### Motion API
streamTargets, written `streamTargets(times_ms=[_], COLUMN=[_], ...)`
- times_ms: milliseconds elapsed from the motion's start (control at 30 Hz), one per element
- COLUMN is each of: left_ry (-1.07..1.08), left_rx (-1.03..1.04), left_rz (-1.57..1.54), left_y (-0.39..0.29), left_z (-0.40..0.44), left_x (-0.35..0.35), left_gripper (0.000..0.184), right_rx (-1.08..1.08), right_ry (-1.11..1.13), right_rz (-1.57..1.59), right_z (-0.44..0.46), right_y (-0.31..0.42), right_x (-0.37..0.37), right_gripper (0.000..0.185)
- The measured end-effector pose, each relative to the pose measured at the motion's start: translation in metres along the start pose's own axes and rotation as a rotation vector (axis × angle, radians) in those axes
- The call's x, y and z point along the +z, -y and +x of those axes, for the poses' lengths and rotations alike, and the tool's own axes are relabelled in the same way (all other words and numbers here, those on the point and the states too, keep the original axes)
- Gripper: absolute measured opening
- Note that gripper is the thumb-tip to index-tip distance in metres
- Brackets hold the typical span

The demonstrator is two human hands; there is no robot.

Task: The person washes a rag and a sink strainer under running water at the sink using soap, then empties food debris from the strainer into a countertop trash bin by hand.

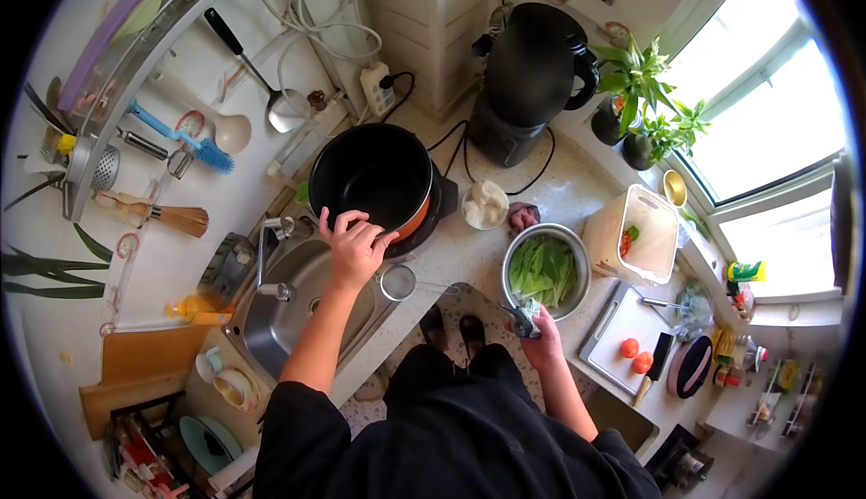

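My left hand (354,248) is at the near rim of a deep pot (370,170), black inside and orange outside, its fingers bent over the edge. The pot sits on a dark base beside the sink. My right hand (543,341) is closed round a small crumpled dark and grey-green thing (523,318), perhaps a cloth or packet; its kind is unclear. Just beyond it, leafy greens (543,269) lie in a metal bowl (585,273). A small strainer (398,282) rests at the counter's edge between my hands.
The steel sink (298,318) and faucet (263,260) lie left. Behind the bowl stand a white-filled container (485,203) and a black appliance (532,70) with cords. Right are a cream bin (636,228), cutting board (603,341), tomatoes (630,347) and a cleaver (661,355).
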State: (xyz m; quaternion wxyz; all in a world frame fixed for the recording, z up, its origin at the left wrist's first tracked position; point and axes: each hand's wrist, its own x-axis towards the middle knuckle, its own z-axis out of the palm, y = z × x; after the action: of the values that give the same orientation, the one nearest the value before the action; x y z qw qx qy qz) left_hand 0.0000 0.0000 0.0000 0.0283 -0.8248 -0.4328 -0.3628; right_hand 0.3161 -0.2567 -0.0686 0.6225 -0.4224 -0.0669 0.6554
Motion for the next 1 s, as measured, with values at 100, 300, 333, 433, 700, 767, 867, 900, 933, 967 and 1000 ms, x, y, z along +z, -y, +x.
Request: streamTargets(times_ms=[100,300,333,433,700,767,867,900,933,967,1000], left_ry=[0.015,0.054,0.058,0.062,0.121,0.152,0.161,0.154,0.189,0.192,0.193], left_rx=[0.000,-0.016,-0.018,-0.018,-0.071,-0.088,-0.121,-0.129,-0.147,-0.151,-0.157], left_rz=[-0.002,-0.003,-0.002,0.000,0.023,0.056,0.082,0.087,0.084,0.093,0.105], left_y=[0.009,0.008,0.009,0.009,0.005,0.002,-0.001,-0.003,-0.003,-0.003,-0.004], left_z=[-0.004,-0.014,-0.017,-0.021,-0.032,-0.034,-0.035,-0.036,-0.038,-0.039,-0.040], left_x=[0.007,0.024,0.027,0.033,0.041,0.041,0.041,0.042,0.041,0.041,0.040], left_gripper=[0.026,0.026,0.026,0.026,0.023,0.022,0.020,0.020,0.019,0.019,0.019], right_rx=[-0.008,-0.011,-0.012,-0.018,0.016,0.032,0.043,0.044,0.045,0.046,0.050], right_ry=[-0.030,-0.060,-0.060,-0.059,-0.079,-0.054,-0.046,-0.031,-0.014,0.006,0.006], right_rz=[0.025,0.006,0.007,0.012,0.038,0.052,0.043,0.034,0.027,0.020,0.024], right_z=[0.000,-0.003,-0.004,-0.003,-0.008,-0.009,-0.009,-0.011,-0.011,-0.012,-0.013], right_y=[-0.006,-0.004,-0.004,-0.002,0.000,0.003,0.003,0.005,0.006,0.007,0.008], right_x=[0.006,0.000,0.001,0.000,-0.010,-0.015,-0.021,-0.024,-0.027,-0.030,-0.030], right_gripper=[0.045,0.044,0.044,0.045,0.044,0.043,0.045,0.045,0.046,0.046,0.046])
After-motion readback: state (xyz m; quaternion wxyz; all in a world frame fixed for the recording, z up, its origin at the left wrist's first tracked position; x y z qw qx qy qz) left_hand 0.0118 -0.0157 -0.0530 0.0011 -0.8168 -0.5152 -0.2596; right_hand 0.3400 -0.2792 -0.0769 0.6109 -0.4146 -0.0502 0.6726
